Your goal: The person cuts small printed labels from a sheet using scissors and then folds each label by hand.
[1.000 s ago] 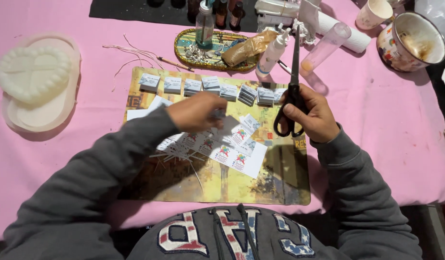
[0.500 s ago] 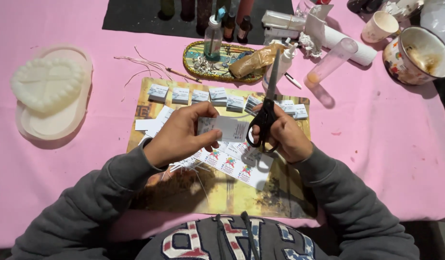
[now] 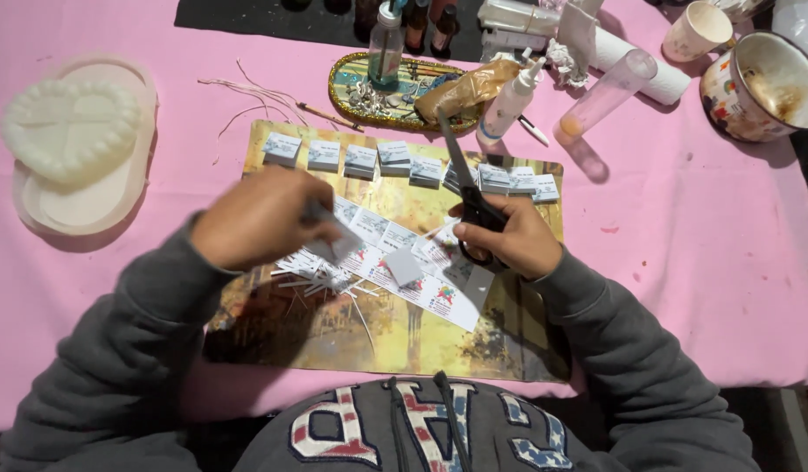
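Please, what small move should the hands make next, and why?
Probably bring the left hand with its small card piece to the scissors in the right hand. The blades point away, shut, and uncut printed sheet lies between both hands.

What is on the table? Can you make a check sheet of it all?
Surface: pink cloth under a yellow picture mat.
Job's things: black scissors, small printed cards, cut strips.
Clutter: heart-shaped mould, oval tray, spray bottle, mug.
Grip: right hand holds the scissors; left hand is blurred, on a card.
Cables: nothing seen.
Surroundings: dark floor past the table edge.
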